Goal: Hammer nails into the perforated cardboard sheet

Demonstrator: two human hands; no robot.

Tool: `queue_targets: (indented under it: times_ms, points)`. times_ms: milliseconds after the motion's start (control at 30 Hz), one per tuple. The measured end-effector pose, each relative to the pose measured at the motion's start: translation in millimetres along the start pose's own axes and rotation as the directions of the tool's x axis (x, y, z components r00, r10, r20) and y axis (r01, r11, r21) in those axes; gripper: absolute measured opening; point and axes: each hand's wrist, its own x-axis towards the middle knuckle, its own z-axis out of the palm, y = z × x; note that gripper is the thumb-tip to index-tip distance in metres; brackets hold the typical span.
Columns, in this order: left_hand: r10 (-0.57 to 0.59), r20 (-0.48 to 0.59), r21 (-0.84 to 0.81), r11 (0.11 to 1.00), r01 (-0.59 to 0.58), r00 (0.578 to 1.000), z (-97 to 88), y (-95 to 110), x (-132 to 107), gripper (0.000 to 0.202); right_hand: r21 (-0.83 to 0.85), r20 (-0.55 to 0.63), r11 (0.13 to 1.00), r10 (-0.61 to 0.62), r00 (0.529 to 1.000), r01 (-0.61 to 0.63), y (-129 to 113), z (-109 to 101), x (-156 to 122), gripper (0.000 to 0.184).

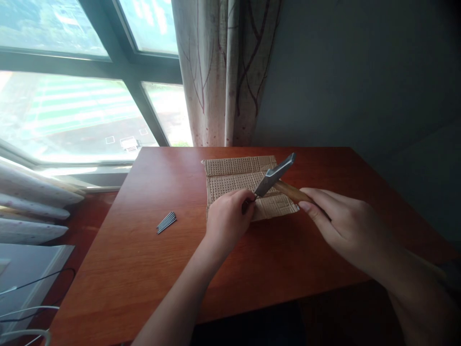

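A hammer (276,174) with a grey metal head and wooden handle is gripped in my right hand (340,218), its fingers wrapped round the handle. The head slants over the cardboard, its lower end right at my left fingertips. My left hand (230,211) is closed in a pinch on what looks like a nail, mostly hidden by the fingers. Beneath this hand lies a creased piece of brown cardboard (230,166) covered with rows of small holes. To the left, several loose nails (166,222) lie side by side in a small bundle.
The reddish-brown wooden table (144,274) carries all of this. Behind it hangs a patterned curtain (209,72), with a large window (79,105) at the left and a dark wall (353,72) at the right. Cables (39,274) run at the lower left, off the table.
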Motion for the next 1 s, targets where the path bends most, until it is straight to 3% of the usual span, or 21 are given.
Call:
queue_targets:
  times_ms: [500, 733, 1000]
  points:
    - [0.034, 0.043, 0.002, 0.999, -0.035, 0.998, -5.1, 1, -1, 0.008, -0.011, 0.010, 1.000, 0.011, 1.000, -0.011, -4, 2, -1, 0.026]
    - [0.164, -0.035, 0.175, 0.972, -0.156, 0.986, -16.6, -1, -23, 0.013, -0.013, 0.003, 1.000, 0.003, 1.000, -0.003, -5, 2, -2, 0.026]
    - [0.164, -0.094, 0.135, 0.979, -0.151, 0.982, -13.4, -10, -32, 0.009, -0.002, 0.005, 1.000, 0.015, 1.000, -0.015, -5, -3, -1, 0.025]
